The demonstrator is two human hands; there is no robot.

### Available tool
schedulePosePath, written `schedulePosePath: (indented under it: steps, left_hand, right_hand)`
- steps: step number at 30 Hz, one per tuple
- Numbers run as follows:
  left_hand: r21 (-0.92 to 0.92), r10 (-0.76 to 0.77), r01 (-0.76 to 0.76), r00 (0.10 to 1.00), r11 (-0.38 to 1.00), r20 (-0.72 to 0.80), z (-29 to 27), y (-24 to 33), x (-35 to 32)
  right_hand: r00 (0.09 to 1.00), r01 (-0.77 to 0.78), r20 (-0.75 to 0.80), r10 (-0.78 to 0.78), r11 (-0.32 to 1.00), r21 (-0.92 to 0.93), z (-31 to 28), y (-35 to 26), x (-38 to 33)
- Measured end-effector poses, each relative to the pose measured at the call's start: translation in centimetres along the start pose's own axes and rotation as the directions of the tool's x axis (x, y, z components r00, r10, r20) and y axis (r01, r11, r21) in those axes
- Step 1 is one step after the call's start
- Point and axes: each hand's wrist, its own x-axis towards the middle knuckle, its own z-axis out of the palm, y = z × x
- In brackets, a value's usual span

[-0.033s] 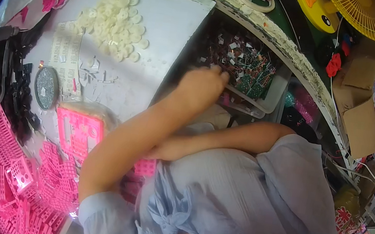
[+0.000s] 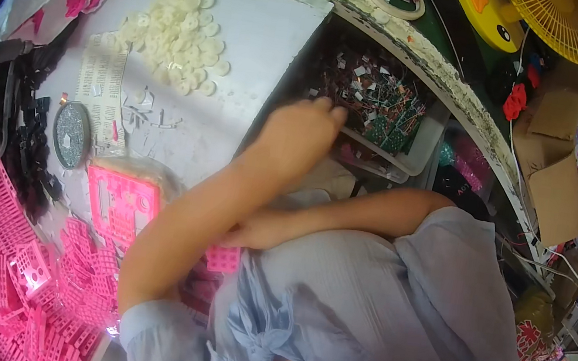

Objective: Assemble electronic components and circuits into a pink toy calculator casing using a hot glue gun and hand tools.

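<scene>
My left hand reaches across to the right, over the near left side of a bin of small green and brown circuit boards with thin wires. Its fingers are curled in; whatever lies between them is hidden. Under my left forearm, close to my body, is my right hand. Its fingers are bent at the top edge of a pink plastic piece with a grid of small squares, and they seem to grip it. My left forearm covers part of that hand.
Pale discs are heaped on the white table. Left lie a grey oval dish, a pink plastic case, black parts and piled pink parts. Cardboard boxes and a yellow fan stand right.
My left hand has shifted slightly left over the edge of the bin, and its forearm has moved a little with it. My right hand stays nearly in place.
</scene>
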Motion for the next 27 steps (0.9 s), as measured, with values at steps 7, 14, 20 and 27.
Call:
schedulePosePath:
  steps: [7, 14, 20, 27]
  left_hand:
    - [-0.207, -0.290, 0.215, 0.829, 0.955, -0.478, -14.7, -2.4, -16.3]
    - [-0.685, -0.723, 0.347, 0.571, 0.641, -0.388, -9.6, -0.4, -28.7]
    - [-0.281, -0.381, 0.331, 0.290, 0.901, -0.878, -3.4, -0.7, -30.8]
    - [-0.271, -0.367, 0.366, 0.226, 0.890, -0.902, -1.5, -1.5, -32.6]
  right_hand:
    - [0.922, -0.340, 0.186, 0.339, 0.940, -0.027, -3.9, -4.3, 3.7]
    - [0.820, 0.385, 0.498, -0.283, 0.916, -0.113, -3.1, -10.2, 15.5]
    - [0.711, 0.641, 0.527, -0.466, 0.738, -0.211, 1.2, -8.8, 15.0]
    - [0.683, 0.589, 0.626, -0.376, 0.791, -0.166, 3.4, -7.5, 17.3]
